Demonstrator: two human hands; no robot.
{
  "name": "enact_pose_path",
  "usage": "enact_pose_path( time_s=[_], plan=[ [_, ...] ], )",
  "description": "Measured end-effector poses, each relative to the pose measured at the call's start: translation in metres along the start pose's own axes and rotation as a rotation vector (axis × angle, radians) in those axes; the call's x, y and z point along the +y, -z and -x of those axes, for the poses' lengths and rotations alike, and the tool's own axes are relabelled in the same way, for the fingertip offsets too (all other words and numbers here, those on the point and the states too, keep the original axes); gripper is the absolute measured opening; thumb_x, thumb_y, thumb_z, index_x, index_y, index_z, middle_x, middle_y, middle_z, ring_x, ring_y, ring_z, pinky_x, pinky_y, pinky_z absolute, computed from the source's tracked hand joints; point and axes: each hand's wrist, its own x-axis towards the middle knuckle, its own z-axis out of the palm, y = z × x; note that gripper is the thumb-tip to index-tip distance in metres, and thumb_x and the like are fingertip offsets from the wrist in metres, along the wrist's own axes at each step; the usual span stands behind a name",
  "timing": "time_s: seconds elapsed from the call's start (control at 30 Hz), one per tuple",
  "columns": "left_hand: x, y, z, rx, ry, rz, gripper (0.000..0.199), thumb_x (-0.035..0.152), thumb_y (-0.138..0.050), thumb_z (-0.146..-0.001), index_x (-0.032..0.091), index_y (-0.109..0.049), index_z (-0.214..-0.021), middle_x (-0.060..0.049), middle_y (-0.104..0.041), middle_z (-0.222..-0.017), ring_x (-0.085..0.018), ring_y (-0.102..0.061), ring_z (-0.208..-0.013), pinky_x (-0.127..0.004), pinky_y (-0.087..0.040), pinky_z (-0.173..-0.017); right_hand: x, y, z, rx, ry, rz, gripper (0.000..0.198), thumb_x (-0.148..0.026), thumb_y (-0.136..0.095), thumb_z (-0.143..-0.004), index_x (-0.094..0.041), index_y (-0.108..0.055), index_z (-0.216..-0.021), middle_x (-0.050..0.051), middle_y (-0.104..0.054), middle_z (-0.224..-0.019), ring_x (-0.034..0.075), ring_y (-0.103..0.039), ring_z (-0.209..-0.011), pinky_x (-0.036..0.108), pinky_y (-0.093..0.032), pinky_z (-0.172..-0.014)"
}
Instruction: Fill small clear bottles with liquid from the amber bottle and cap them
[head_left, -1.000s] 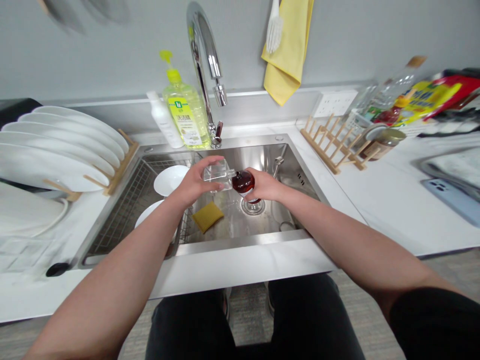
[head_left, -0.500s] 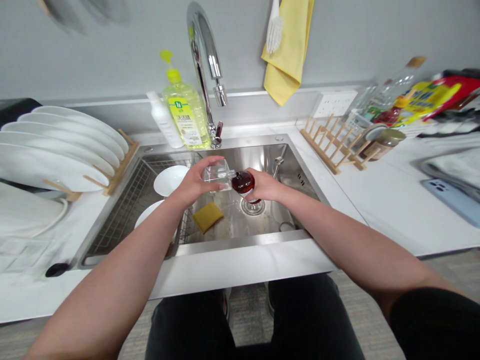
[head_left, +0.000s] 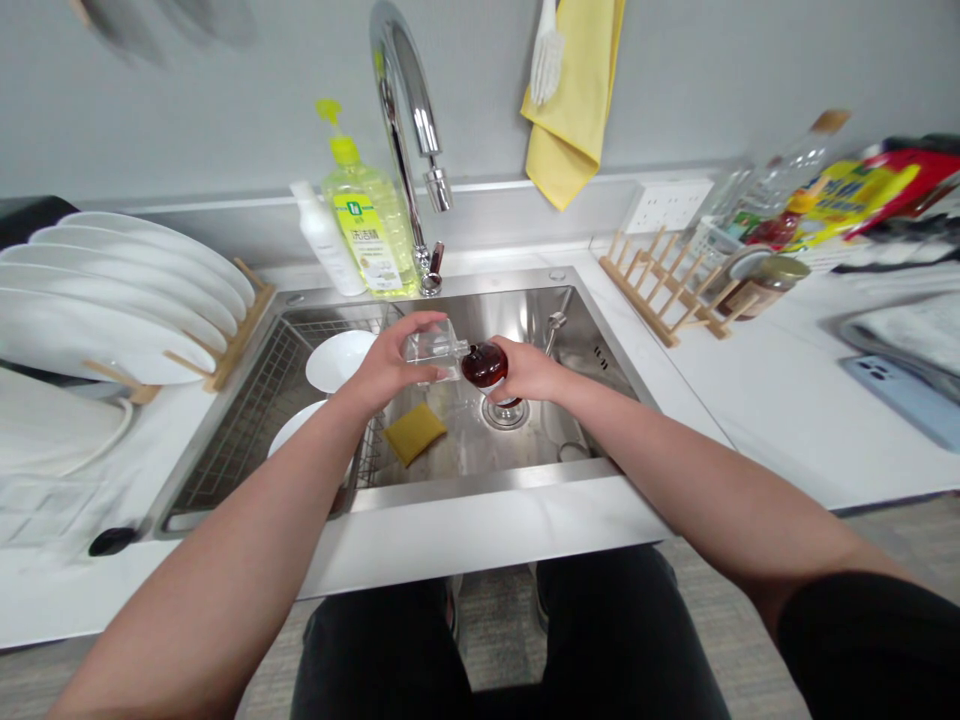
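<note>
Over the sink (head_left: 480,482), my left hand (head_left: 390,365) is closed around a clear, square-sided bottle (head_left: 431,347), tipped on its side with its narrow neck pointing right. My right hand (head_left: 532,372) grips a dark reddish-brown bottle (head_left: 485,364) with a pale label partly covered by the fingers. The mouths of the two bottles meet or nearly meet; whether they touch I cannot tell. Below my left hand a yellow sponge (head_left: 415,434) lies on the sink floor, and the drain (head_left: 505,414) is under the brown bottle.
White bowls (head_left: 335,362) sit in a wire basket (head_left: 232,420) on the sink's left. A faucet (head_left: 409,130) arches behind, beside a yellow-green dish soap bottle (head_left: 367,225). Plates (head_left: 112,290) stand in a left rack; a wooden rack (head_left: 667,285) and phone (head_left: 900,400) are at right.
Almost nothing differs. Both hands keep the same hold on the two bottles, and the whole view has shifted very slightly.
</note>
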Motion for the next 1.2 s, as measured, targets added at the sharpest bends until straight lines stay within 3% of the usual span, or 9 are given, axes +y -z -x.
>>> enact_pose_path(
  time_s=[0.4,0.8,1.2],
  plan=[
    [0.006,-0.001,0.0,-0.012,0.015,0.01,0.091,0.038,-0.109,-0.06,0.028,-0.078,-0.145,-0.009,-0.075,-0.134,-0.034,-0.071,-0.122,-0.051,-0.055,-0.114,0.001,-0.001,0.0,0.004,-0.005,0.01,0.068,-0.023,-0.104,-0.062,-0.027,-0.071,-0.121,0.002,-0.084,-0.112,0.033,-0.08,-0.108,0.036,-0.057,-0.086],
    [0.013,-0.002,-0.001,-0.031,0.019,0.002,0.088,0.032,-0.107,-0.06,0.025,-0.076,-0.142,-0.01,-0.076,-0.138,-0.034,-0.069,-0.131,-0.043,-0.056,-0.104,0.0,-0.001,0.001,-0.003,0.0,0.028,0.066,-0.021,-0.104,-0.063,-0.025,-0.069,-0.12,0.0,-0.084,-0.11,0.029,-0.08,-0.105,0.031,-0.053,-0.081],
    [0.009,0.0,-0.002,-0.058,-0.01,-0.001,0.087,0.031,-0.109,-0.06,0.025,-0.077,-0.142,-0.01,-0.076,-0.135,-0.035,-0.07,-0.128,-0.049,-0.057,-0.111,-0.002,-0.002,0.002,-0.013,0.006,0.02,0.068,-0.021,-0.104,-0.063,-0.026,-0.069,-0.121,0.0,-0.085,-0.111,0.029,-0.081,-0.103,0.03,-0.053,-0.08]
  ],
)
